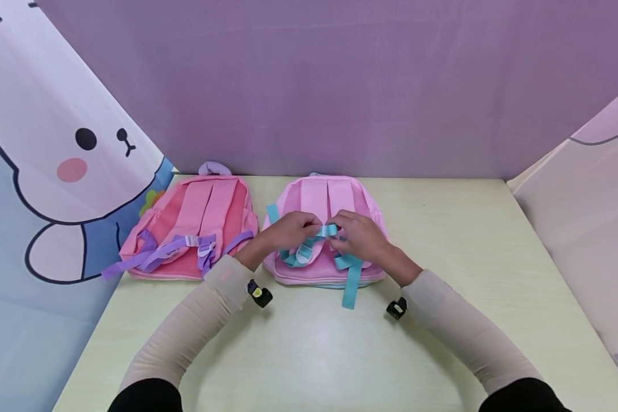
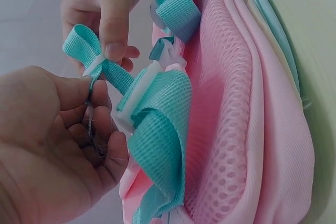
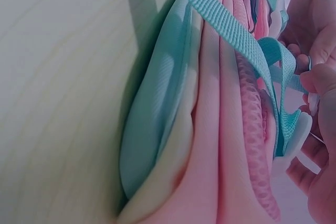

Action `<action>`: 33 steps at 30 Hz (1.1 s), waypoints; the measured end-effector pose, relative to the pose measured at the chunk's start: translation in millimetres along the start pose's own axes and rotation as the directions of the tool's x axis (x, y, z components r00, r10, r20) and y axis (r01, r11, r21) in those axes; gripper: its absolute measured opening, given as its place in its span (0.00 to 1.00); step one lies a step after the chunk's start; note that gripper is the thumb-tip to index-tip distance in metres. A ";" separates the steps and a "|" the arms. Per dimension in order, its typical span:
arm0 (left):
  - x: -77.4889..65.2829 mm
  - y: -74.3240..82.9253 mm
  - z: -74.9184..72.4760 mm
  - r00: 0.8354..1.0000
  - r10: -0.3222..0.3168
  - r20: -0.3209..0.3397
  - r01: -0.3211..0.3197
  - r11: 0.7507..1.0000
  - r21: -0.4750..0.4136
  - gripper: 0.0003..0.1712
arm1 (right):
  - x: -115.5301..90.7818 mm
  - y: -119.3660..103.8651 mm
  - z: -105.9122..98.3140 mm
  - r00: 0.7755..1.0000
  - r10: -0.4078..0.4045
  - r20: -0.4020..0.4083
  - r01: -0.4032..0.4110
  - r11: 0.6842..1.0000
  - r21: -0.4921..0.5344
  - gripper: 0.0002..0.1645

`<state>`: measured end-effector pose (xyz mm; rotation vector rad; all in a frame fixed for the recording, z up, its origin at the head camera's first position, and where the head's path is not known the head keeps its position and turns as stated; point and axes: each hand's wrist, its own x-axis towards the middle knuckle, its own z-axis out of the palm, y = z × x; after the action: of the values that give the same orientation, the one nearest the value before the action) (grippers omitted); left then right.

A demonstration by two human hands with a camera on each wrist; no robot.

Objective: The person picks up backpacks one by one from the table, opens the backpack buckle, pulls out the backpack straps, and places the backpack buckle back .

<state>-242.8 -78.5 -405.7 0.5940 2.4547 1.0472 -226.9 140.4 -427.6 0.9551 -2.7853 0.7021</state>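
A light pink backpack (image 1: pixel 315 197) lies on the table with its shoulder straps facing up. Over it, my left hand (image 1: pixel 292 230) pinches the end of a teal webbing strap (image 2: pixel 118 76) between thumb and forefinger. My right hand (image 1: pixel 361 236) pinches the same strap from the other side, its thumb on a small white clip (image 2: pixel 95 65) below a folded teal loop (image 2: pixel 81 41). Beside the left fingers, a white slider (image 2: pixel 140 95) has more teal webbing threaded through it. A loose teal strap end (image 1: pixel 352 289) hangs over the bag's near edge, below the right hand.
To the left, close to the pink bag, lies a coral-pink backpack (image 1: pixel 185 214) with purple straps (image 1: pixel 157 257). Both bags stand toward the back of the pale table (image 1: pixel 340 349). A purple cloth backdrop (image 1: pixel 340 86) rises behind, and a printed curtain (image 1: pixel 41 189) hangs at left.
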 end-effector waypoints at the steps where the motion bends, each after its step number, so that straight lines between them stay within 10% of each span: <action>1: -0.1 0.6 0.1 1.000 0.000 -0.001 0.000 1.000 0.004 0.09 | 0.1 -0.1 0.0 1.000 -0.001 0.000 0.001 1.000 0.002 0.19; 33: -2.2 -6.3 -5.3 0.999 -0.040 0.018 0.041 0.998 -0.057 0.09 | 1.7 -1.4 -1.1 1.000 0.012 0.011 -0.012 1.000 -0.004 0.20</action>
<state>-245.0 -86.7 -406.6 0.5307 2.4036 1.0887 -227.4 139.0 -425.7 0.9459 -2.8032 0.6942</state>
